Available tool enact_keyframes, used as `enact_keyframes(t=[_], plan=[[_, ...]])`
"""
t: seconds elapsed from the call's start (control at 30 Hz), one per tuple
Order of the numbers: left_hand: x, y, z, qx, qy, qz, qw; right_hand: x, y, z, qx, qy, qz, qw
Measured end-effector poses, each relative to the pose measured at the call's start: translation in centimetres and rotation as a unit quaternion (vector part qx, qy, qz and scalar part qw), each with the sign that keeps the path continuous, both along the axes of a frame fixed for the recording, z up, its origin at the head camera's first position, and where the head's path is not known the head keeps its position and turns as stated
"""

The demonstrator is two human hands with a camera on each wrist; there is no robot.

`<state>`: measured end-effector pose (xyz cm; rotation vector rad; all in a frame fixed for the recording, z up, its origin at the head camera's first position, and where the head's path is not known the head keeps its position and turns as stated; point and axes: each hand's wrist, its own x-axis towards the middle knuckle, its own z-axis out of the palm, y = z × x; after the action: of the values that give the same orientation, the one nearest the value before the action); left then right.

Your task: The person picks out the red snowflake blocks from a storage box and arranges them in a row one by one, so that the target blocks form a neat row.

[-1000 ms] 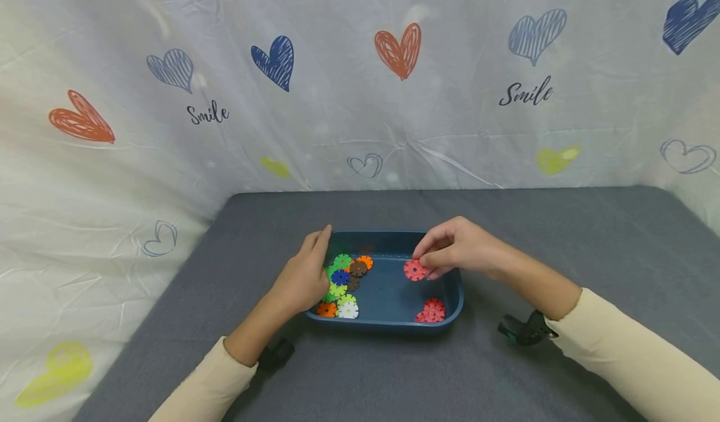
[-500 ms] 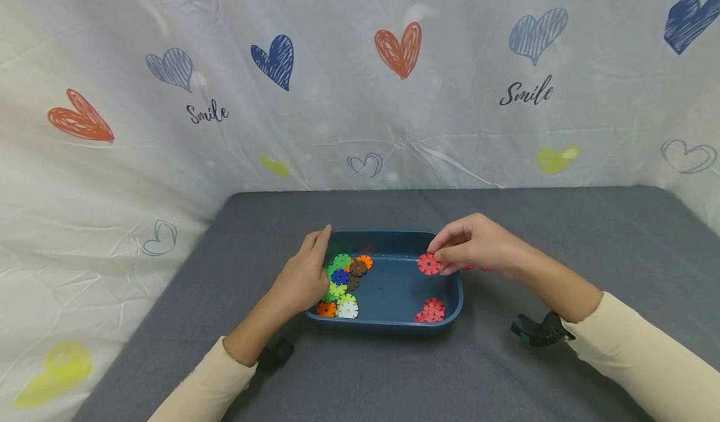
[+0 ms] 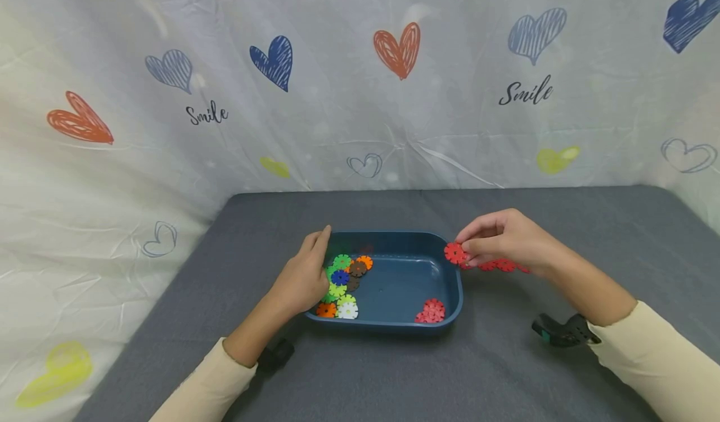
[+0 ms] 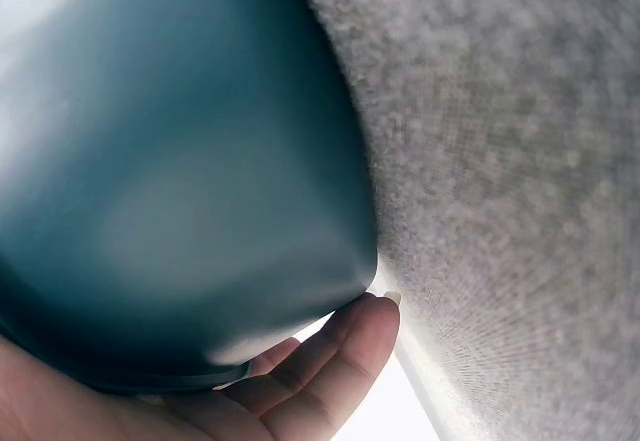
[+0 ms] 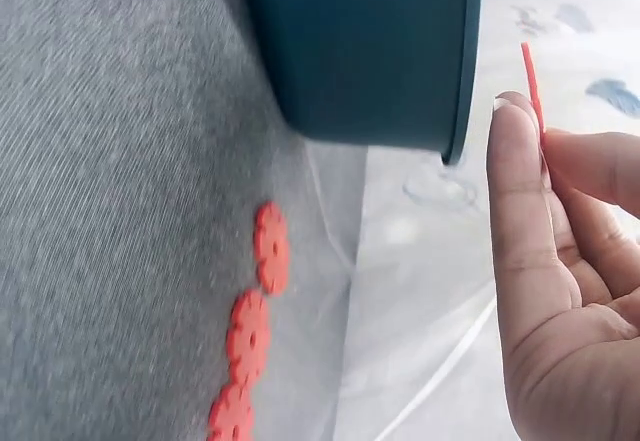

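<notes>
In the head view my left hand [image 3: 300, 275] grips the left end of a dark blue plastic bin [image 3: 388, 323]. The left wrist view has my fingers [image 4: 345, 361] bent against the bin's outer wall [image 4: 200, 181]. My right hand [image 3: 509, 242] pinches a red notched disc [image 3: 454, 253] between thumb and fingers, above the bin's right rim. That disc [image 5: 531, 76] appears edge-on in the right wrist view. Inside the bin, a pile of red discs [image 3: 432, 311] lies at the near right corner. Multicoloured discs [image 3: 340, 277] lie by the left end, partly behind my left hand.
Several red discs [image 5: 247, 339] lie in a row on the grey cloth [image 3: 394, 378] to the right of the bin, partly hidden by my right hand in the head view. A white curtain [image 3: 337, 115] printed with hearts hangs behind the table.
My right hand has moved right with the pinched red disc, from over the bin's interior to its right rim. More of the red row on the cloth now shows. The left hand stays put.
</notes>
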<state>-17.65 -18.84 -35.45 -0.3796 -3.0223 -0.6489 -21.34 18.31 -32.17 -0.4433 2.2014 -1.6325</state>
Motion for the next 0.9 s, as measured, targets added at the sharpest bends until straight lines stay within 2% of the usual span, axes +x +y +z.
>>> enact_keyframes(t=[0.37,0.6,0.9], plan=[[0.1,0.1,0.1,-0.002,0.002,0.002,1.0,0.4,2.9,-0.8,0.032,0.001,-0.036,0.9989],[0.0,0.0,0.0,-0.003,0.001,0.002,1.0,0.5,4.4,-1.5,0.033,-0.006,-0.035,0.9989],[0.0,0.0,-0.1,0.0,0.01,-0.002,0.9999,0.6,6.3,-2.4,0.033,-0.015,-0.061,0.9975]])
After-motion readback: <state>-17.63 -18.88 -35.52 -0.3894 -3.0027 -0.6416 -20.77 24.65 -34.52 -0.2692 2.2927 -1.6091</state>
